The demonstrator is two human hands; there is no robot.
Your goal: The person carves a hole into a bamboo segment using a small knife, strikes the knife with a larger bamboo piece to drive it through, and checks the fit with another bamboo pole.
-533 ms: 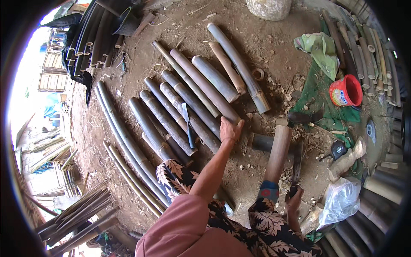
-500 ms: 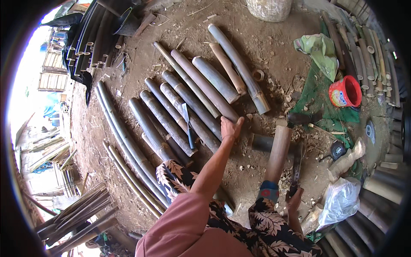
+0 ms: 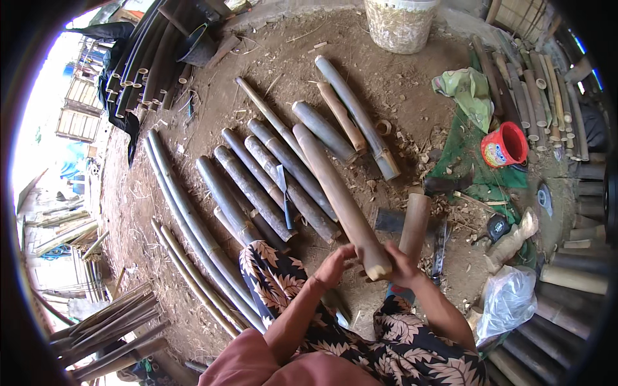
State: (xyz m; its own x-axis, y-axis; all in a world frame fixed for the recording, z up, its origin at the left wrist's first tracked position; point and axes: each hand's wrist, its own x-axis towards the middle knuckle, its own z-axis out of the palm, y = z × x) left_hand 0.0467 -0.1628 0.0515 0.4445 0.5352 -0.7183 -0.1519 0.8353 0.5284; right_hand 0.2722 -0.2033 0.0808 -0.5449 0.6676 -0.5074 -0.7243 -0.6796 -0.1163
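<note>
One bamboo pole is in hand; its near end sits between both palms above the gap at the knees, the rest slanting away over the dirt floor. Right hand: fingers wrapped round and under that end. Left hand: fingers partly curled at the pole's other side; cannot tell whether they grip or merely touch.

Progress: probably partway. Chips on the floor suggest some cutting is done. No blade is on this pole; a long knife lies by the short bamboo piece, beyond the right hand. Several more lengths lie in a row, a blue-handled tool resting on them; finished or waiting, cannot tell.
</note>
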